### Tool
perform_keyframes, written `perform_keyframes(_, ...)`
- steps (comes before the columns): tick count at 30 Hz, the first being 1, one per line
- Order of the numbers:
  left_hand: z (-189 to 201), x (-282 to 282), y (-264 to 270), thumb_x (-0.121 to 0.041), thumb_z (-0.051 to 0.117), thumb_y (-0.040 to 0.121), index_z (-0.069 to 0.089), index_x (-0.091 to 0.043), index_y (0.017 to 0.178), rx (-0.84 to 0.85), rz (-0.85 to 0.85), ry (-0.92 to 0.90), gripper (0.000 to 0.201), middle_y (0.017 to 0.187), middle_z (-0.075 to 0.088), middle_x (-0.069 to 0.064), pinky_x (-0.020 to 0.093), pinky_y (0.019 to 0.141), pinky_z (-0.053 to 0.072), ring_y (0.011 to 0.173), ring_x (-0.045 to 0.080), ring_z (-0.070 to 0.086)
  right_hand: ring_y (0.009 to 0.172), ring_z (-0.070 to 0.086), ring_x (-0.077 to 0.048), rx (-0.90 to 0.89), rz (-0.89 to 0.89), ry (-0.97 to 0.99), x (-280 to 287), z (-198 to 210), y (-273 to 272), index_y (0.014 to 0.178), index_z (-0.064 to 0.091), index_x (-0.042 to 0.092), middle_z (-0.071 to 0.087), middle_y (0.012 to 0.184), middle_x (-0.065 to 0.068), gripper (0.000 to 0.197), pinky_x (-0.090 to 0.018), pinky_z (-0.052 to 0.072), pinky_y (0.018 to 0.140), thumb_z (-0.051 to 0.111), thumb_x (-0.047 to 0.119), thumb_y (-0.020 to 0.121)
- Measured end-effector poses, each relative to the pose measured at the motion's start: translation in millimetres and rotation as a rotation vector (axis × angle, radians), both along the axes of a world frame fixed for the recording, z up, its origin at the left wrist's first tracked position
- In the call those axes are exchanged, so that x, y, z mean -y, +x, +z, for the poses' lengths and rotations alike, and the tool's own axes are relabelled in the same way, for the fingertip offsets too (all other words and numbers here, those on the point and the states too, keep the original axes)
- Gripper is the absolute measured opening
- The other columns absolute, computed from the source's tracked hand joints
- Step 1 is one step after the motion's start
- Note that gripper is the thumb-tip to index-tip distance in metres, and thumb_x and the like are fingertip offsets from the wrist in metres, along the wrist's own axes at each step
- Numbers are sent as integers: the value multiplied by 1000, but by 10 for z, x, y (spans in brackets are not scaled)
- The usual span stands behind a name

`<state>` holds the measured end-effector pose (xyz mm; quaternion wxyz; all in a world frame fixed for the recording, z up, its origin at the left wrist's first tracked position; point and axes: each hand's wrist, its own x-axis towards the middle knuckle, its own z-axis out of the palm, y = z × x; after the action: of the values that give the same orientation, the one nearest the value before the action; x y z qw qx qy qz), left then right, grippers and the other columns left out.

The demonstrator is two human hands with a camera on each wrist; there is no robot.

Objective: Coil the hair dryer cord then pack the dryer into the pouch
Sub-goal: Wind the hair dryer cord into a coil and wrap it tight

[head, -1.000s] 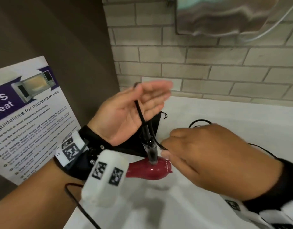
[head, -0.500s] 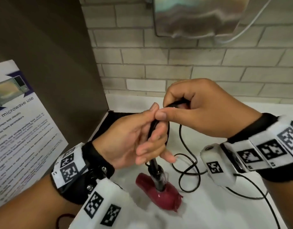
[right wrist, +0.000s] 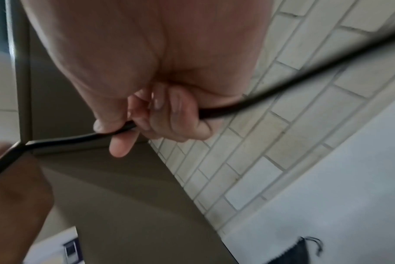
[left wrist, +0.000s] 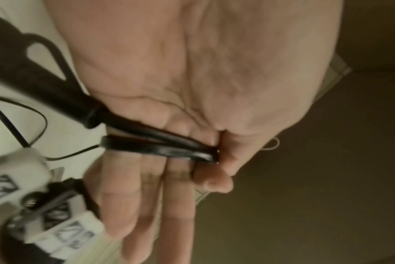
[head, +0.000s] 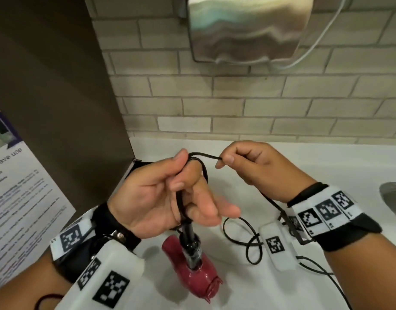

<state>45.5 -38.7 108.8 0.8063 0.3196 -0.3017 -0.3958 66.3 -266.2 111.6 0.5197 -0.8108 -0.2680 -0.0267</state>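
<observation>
A dark red hair dryer stands on the white counter, its black handle pointing up. My left hand is above it and pinches loops of the black cord between thumb and forefinger, the other fingers straight. My right hand pinches the cord a short way to the right and holds it taut toward the left hand. More cord lies in loose loops on the counter. The black pouch lies on the counter behind my left hand, mostly hidden in the head view.
A steel hand dryer hangs on the brick wall above. A brown partition with a microwave poster stands at the left. A steel sink edge shows at the right.
My right hand has moved away to the right from the left hand, drawing the cord out taut. The left hand keeps its pinch on the loops, fingers spread more.
</observation>
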Motion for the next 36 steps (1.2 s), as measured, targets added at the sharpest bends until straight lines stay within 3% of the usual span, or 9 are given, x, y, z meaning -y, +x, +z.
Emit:
perform_keyframes(4,46,-80,77,-26,31,108,56,1,87,-33,62,-170,43,103,72,34,56,111,36,118,51,61,63,57,4,55,-110,-142,-9,-278,-33,91,72,22,63,67,28,20,-10,41,64,55,24,101)
perform_keyframes(8,58,-165,158,-25,28,109,58,7,101,-54,172,-246,44,113,70,35,58,123,7,127,52,54,68,62,-12,190,-178,-325,10,-474,-204,87,68,26,68,73,7,25,-41,53,67,52,40,100)
perform_keyframes(12,57,-175,206,-28,30,107,63,3,109,25,327,-134,44,137,59,31,57,123,11,149,41,31,67,56,-12,376,-144,-510,-8,-320,-443,84,65,26,58,67,9,36,-34,48,60,42,47,101)
perform_keyframes(19,-52,42,158,-23,24,108,53,11,132,342,507,264,51,142,58,26,49,121,29,140,32,48,55,54,-17,535,-58,-786,-171,162,-712,81,61,25,56,72,12,27,-36,48,48,43,39,96)
perform_keyframes(25,-47,163,-2,-42,37,97,75,-14,113,332,376,394,50,106,77,6,21,89,51,102,13,70,69,66,-16,644,58,-832,-339,429,-597,90,69,23,70,88,9,30,-34,52,50,44,38,92)
perform_keyframes(27,-72,146,-13,-48,31,97,69,-8,121,358,374,424,60,104,73,20,28,101,47,110,18,67,65,64,-12,615,48,-739,-305,492,-523,87,68,26,66,80,13,21,-33,52,53,53,40,90)
perform_keyframes(29,-98,129,-21,-50,22,100,63,5,116,440,364,483,71,79,63,33,42,106,44,98,26,67,66,60,-7,511,28,-608,-282,499,-426,83,67,28,59,73,16,15,-34,53,60,65,43,87)
perform_keyframes(32,-69,97,-32,-48,23,102,63,-4,76,460,360,540,66,53,45,11,45,86,50,58,23,53,73,63,-13,321,52,-338,-265,385,-273,80,69,20,64,76,10,19,-39,54,67,77,37,81)
perform_keyframes(36,-48,47,-36,-51,36,100,54,-11,69,438,302,619,54,50,31,-1,41,68,43,47,19,26,74,65,-19,262,103,-253,-257,257,-207,82,70,12,67,79,1,21,-33,54,66,82,29,78)
